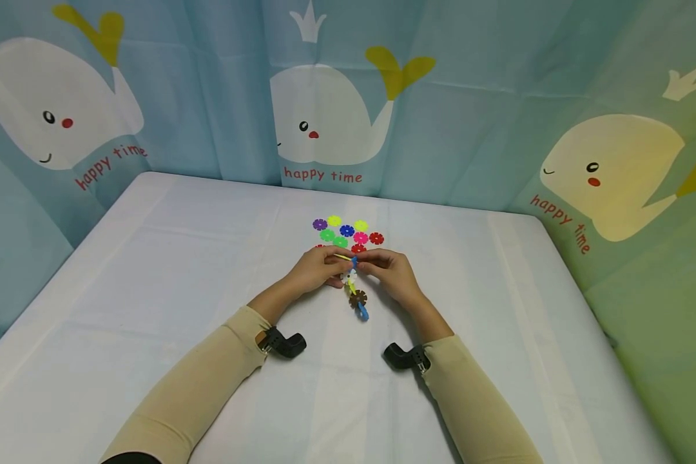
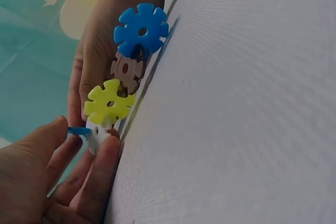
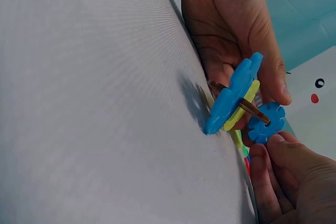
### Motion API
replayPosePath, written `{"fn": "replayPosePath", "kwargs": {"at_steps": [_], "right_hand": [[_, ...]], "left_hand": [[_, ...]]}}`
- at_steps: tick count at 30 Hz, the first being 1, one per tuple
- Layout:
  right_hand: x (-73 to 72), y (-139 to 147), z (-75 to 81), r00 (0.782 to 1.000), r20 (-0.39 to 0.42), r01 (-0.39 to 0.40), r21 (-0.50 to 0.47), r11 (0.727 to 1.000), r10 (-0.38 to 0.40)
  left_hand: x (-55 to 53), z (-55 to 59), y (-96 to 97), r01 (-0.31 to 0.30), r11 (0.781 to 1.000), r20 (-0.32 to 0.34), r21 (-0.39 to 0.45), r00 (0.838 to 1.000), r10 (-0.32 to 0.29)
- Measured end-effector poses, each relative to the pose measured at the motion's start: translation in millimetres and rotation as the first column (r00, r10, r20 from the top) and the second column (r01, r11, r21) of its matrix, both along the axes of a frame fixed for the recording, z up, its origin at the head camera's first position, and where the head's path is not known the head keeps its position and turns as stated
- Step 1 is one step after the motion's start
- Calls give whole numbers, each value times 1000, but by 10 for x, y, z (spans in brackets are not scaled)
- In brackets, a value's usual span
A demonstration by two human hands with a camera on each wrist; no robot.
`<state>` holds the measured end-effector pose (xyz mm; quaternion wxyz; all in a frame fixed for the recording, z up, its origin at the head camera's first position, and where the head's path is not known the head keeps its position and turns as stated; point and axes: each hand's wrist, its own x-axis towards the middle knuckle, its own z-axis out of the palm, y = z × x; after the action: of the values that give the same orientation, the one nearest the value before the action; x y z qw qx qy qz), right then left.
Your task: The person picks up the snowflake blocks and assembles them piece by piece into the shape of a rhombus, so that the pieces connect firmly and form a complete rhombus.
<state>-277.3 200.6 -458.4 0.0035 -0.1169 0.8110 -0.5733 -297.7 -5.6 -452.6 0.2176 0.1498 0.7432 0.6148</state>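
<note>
Both hands meet over a chain of slotted plastic flower discs. My left hand (image 1: pixel 312 269) grips its far end, fingertips at a white disc (image 1: pixel 350 278); a yellow disc (image 1: pixel 342 257) shows edge-on there. My right hand (image 1: pixel 396 276) pinches a small blue disc (image 3: pixel 266 123) between thumb and fingers, beside the left fingertips. From the white disc the chain runs toward me through a yellow-green disc (image 2: pixel 110 103) and a brown disc (image 1: pixel 357 299) to a blue end disc (image 2: pixel 141 30). Neighbouring discs join slot in slot at crossed angles. Fingers partly hide the far joint.
Beyond the hands, loose discs lie on the white-covered table (image 1: pixel 168 290): purple (image 1: pixel 320 224), dark blue (image 1: pixel 347 231), pink (image 1: pixel 361 238), red (image 1: pixel 376 238), green (image 1: pixel 327 235) and yellow ones. A whale-print curtain (image 1: pixel 475 142) hangs behind and at both sides.
</note>
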Motion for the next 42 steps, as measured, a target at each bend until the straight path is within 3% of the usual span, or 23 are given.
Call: {"fn": "replayPosePath", "kwargs": {"at_steps": [11, 19, 24, 32, 38, 42], "right_hand": [[-31, -33, 13, 1000, 13, 1, -12, 1000, -1], [-50, 44, 60, 999, 48, 24, -6, 1000, -24], [-135, 193, 124, 993, 79, 85, -29, 996, -83], [-382, 357, 283, 974, 48, 215, 140, 967, -223], [-554, 347, 325, 970, 77, 195, 317, 928, -230], [-632, 316, 319, 967, 121, 169, 359, 918, -226]], "left_hand": [[-59, -16, -108, -42, 997, -141, -69, 989, 32], [-64, -31, -97, -45, 997, -140, -68, 989, 35], [-73, -54, -53, -46, 997, -146, -69, 989, 36], [-69, -81, -39, -53, 996, -158, -74, 987, 41], [-71, -96, -59, -60, 994, -167, -88, 985, 45], [-71, -92, -66, -61, 995, -161, -85, 986, 46]]}}
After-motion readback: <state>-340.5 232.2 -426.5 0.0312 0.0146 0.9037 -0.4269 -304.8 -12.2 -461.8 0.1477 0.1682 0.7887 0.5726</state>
